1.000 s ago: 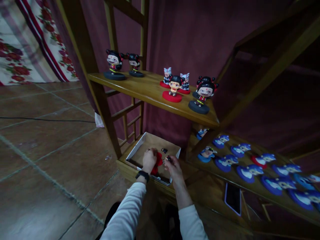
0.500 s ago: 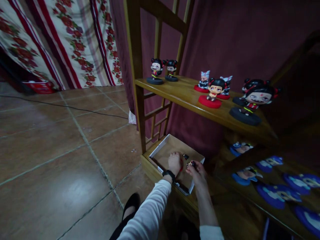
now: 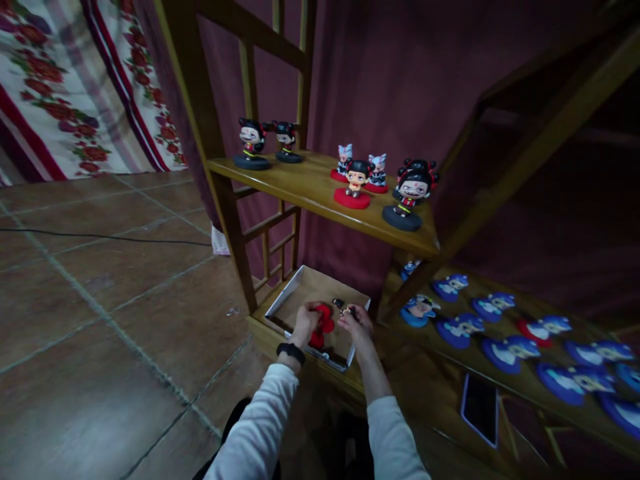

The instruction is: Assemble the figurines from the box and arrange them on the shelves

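Note:
Over a shallow cardboard box (image 3: 286,291) on the low shelf, both of my hands are at work. My left hand (image 3: 304,323), with a black band at the wrist, is closed on the edge of a red round base (image 3: 325,313); other red bases lie just below it. Between the fingertips of my right hand (image 3: 361,325) is a small dark-haired figurine (image 3: 350,311), partly covered by the fingers. A second small dark figurine piece (image 3: 338,303) lies in the box, close to the right hand.
On the wooden shelf (image 3: 300,190) above the box stand several figurines on black or red bases. To the right, a lower shelf carries several figurines on blue bases (image 3: 460,330) and a phone (image 3: 480,408). A cable (image 3: 110,237) crosses the tiled floor.
The view has turned right, showing more of the lower shelf and the phone. My left hand has drawn back from over the red bases and grips one. The figurine stays in my right hand.

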The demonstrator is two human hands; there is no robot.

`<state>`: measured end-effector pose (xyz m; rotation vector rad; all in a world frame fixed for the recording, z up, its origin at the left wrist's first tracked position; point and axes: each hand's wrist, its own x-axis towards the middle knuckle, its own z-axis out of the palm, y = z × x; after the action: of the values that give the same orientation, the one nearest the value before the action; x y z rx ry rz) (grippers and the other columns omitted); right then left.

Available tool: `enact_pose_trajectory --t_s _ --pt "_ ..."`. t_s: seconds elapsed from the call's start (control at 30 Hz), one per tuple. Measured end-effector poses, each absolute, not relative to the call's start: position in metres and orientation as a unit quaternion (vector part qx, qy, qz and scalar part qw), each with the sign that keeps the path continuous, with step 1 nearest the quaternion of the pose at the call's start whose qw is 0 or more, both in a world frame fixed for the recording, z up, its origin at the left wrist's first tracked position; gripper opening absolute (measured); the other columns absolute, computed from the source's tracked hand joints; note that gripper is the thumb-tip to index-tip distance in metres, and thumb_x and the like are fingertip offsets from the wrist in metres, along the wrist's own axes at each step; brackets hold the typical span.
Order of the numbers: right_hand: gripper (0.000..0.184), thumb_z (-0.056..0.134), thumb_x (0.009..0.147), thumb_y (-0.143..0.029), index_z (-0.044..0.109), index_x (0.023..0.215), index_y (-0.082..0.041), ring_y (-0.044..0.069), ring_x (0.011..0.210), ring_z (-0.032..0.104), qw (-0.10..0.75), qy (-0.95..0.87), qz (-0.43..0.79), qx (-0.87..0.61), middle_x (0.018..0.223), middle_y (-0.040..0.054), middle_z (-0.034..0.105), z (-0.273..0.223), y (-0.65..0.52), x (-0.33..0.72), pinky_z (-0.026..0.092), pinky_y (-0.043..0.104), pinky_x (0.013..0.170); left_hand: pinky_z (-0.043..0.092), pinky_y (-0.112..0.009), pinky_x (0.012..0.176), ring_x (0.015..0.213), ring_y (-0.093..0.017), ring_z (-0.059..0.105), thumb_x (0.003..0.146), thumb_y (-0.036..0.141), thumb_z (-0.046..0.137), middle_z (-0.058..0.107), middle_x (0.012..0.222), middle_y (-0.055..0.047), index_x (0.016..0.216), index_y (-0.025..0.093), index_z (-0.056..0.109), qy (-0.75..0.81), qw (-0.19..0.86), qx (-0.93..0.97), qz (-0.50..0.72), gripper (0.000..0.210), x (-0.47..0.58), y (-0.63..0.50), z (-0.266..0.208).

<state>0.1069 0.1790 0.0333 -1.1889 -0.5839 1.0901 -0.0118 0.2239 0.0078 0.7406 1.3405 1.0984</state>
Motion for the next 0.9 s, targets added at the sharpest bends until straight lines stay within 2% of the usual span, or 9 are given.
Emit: enact_pose_trajectory --t_s 0.23,0.37,0.6,0.9 --pt "0.03 0.074 0.048 -0.022 0.061 0.075 -0.019 0.013 0.065 0.061 0.646 -0.246 0.539 -0.482 0.071 -0.0017 0.064 0.04 0.175 0.105 0.055 0.03 0.068 0.055 -0.027 0.062 0.06 -0.013 0.062 0.065 -0.005 0.058 0.063 0.066 -0.002 0.084 0.014 0.059 0.488 0.701 0.184 0.486 0.028 -0.025 0.191 0.027" --pt "0.03 0.074 0.054 -0.028 0.062 0.08 -0.019 0.014 0.065 0.061 0.62 -0.248 0.562 -0.488 0.071 0.0002 0.065 0.038 0.175 0.101 0.054 0.031 0.067 0.055 -0.028 0.059 0.058 -0.013 0.063 0.06 -0.008 0.061 0.064 0.067 -0.002 0.091 0.012 0.057 0.477 0.675 0.164 0.539 0.037 -0.029 0.179 0.028" --pt "0.035 0.073 0.056 -0.032 0.061 0.087 -0.019 0.014 0.068 0.062 0.598 -0.266 0.58 -0.485 0.077 0.0016 0.067 0.03 0.181 0.091 0.053 0.031 0.069 0.052 -0.022 0.056 0.055 -0.012 0.062 0.054 -0.001 0.07 0.064 0.06 -0.002 0.075 0.009 0.062 0.45 0.654 0.223 0.566 0.025 -0.03 0.189 0.027" --pt "0.033 0.072 0.055 -0.03 0.061 0.085 -0.021 0.014 0.073 0.061 0.625 -0.281 0.555 -0.472 0.08 -0.0008 0.063 0.03 0.18 0.085 0.051 0.032 0.075 0.052 -0.021 0.055 0.056 -0.012 0.064 0.066 -0.001 0.064 0.067 0.066 -0.007 0.078 0.008 0.063 0.439 0.694 0.236 0.519 0.015 -0.034 0.192 0.034"
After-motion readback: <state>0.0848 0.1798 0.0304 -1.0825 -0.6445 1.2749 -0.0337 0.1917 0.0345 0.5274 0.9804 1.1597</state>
